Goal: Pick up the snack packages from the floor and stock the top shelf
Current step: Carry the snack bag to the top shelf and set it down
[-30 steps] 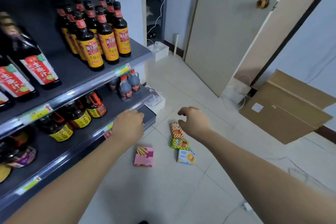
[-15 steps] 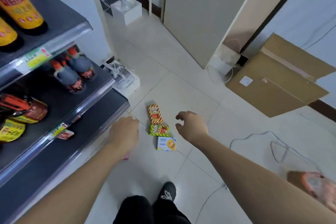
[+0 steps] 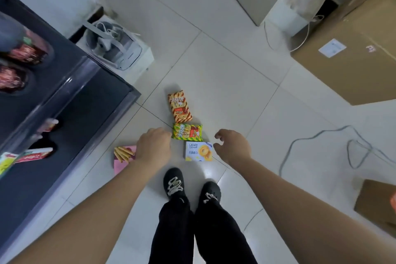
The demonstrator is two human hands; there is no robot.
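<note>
Both hands reach out over the floor, and neither holds anything. The left hand shows its back, with the fingers bent loosely down. The right hand is relaxed, its fingers slightly curled and the thumb apart from them.

4 snack packages lie on the tiles. The white box lies between the 2 hands, just beside the right thumb. The green pack lies just past it, and its near corner appears next to the left knuckles. The orange pack lies further out, beyond both hands, touching the green pack. The pink box lies left of the left hand, partly covered by the wrist.

A dark shelf runs along the left of the left arm, and the blurred goods on it cannot be read. 2 black shoes stand below the hands. A grey cable loops right of the right hand, and a cardboard box lies far beyond it.
</note>
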